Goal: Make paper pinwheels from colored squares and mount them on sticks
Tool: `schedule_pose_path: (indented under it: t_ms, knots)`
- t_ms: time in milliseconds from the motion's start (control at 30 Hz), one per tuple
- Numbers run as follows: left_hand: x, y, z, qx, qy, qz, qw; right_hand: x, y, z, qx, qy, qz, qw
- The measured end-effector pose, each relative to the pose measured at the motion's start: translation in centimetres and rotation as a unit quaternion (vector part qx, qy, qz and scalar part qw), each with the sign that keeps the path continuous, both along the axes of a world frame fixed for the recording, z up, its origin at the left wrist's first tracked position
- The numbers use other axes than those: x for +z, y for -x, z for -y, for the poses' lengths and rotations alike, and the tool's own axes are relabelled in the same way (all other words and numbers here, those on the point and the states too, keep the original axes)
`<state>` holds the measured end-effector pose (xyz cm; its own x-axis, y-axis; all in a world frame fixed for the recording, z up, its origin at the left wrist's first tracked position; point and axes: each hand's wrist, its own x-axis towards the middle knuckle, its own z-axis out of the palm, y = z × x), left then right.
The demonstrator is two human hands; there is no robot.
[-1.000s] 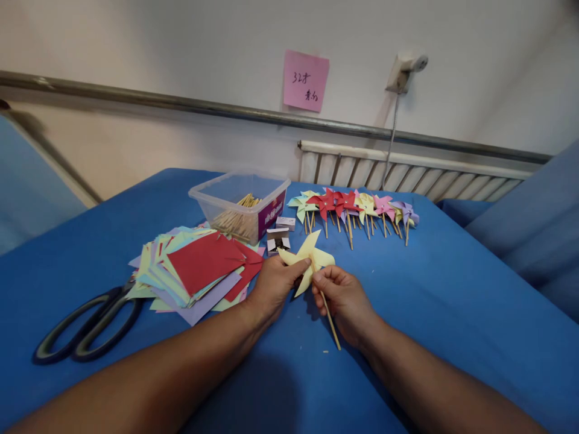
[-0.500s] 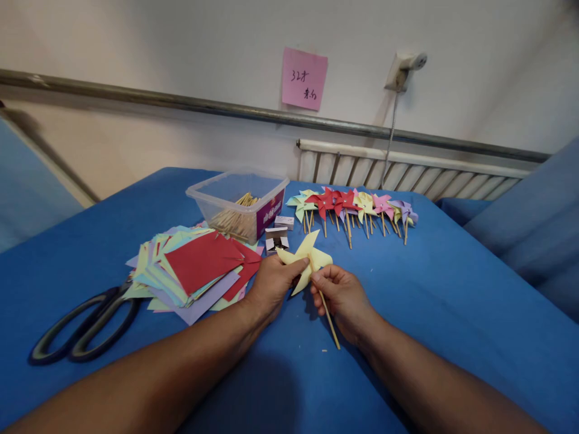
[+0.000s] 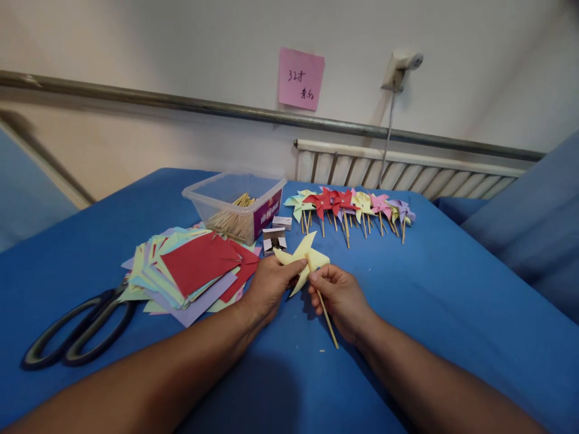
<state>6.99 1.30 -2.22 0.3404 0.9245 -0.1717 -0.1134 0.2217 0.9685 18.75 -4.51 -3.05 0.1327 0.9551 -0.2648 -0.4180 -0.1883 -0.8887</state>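
A pale yellow paper pinwheel [image 3: 304,242] is pinched between the thumb and fingers of my left hand [image 3: 271,283]. My right hand [image 3: 337,295] is closed around a thin wooden stick [image 3: 329,323], whose upper end lies against the middle of the pinwheel. The stick slants down towards me. Whether a pin joins the two is hidden by my left thumb. Just beyond my left hand stands a small open box [image 3: 274,240] with dark bits inside, and a similar small box [image 3: 282,223] is behind it.
Left of my hands lies a pile of coloured paper [image 3: 199,265], partly covering large scissors [image 3: 76,331]. A clear plastic tub [image 3: 199,202] holds wooden sticks [image 3: 235,217]. Several finished pinwheels [image 3: 348,205] lie in a row at the back right, before a radiator [image 3: 362,163].
Both hands keep their hold on the pinwheel and stick, which have hardly moved. The whole view has shifted slightly.
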Motion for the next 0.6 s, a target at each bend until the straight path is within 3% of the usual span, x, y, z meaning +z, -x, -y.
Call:
schedule_pose_path:
  t_ms: [400, 600]
  knots:
    - [-0.51, 0.25, -0.25, -0.025, -0.026, -0.004, 0.999, -0.16, 0.0, 0.03, 0.003, -0.011, -0.014, 1.0]
    - [0.0, 0.18, -0.11, -0.044, -0.015, 0.0, 0.999, -0.08, 0.03, 0.11, 0.0, -0.009, -0.01, 1.0]
